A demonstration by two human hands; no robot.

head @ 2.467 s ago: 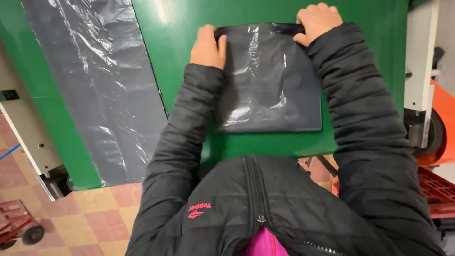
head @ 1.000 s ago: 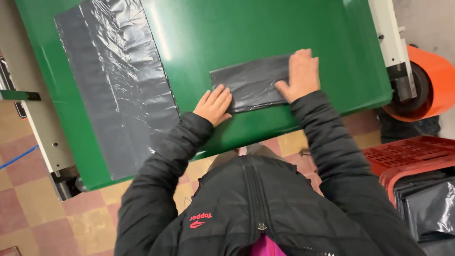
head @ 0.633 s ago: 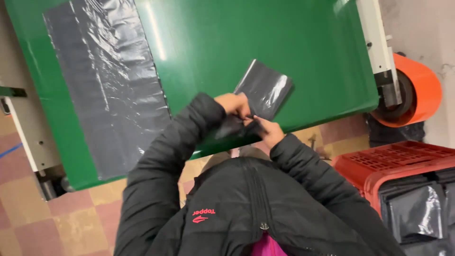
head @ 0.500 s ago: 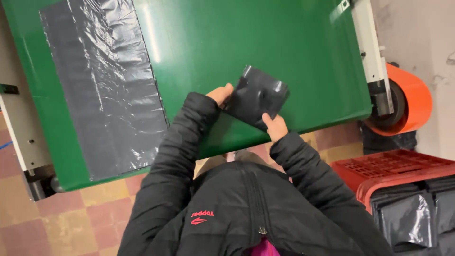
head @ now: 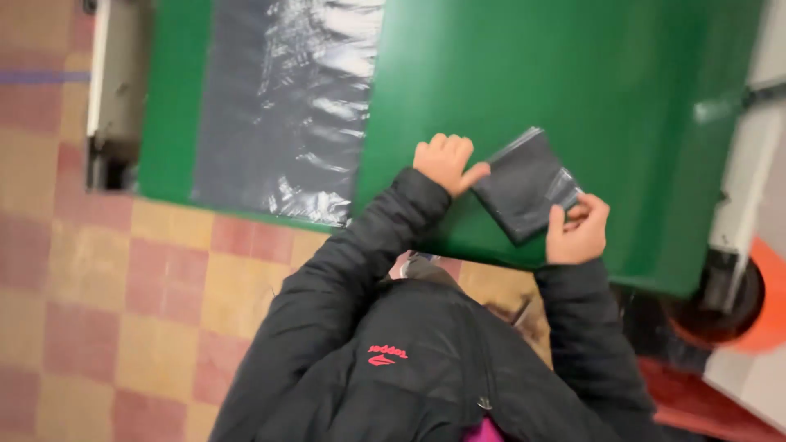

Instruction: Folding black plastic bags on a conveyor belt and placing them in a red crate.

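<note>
A green table [head: 573,74] carries a folded dark bag [head: 524,184] and a flat plastic sheet [head: 286,106].

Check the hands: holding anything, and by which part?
Both hold the folded black plastic bag over the green table: left hand at its left edge, right hand pinching its lower right corner.
</note>
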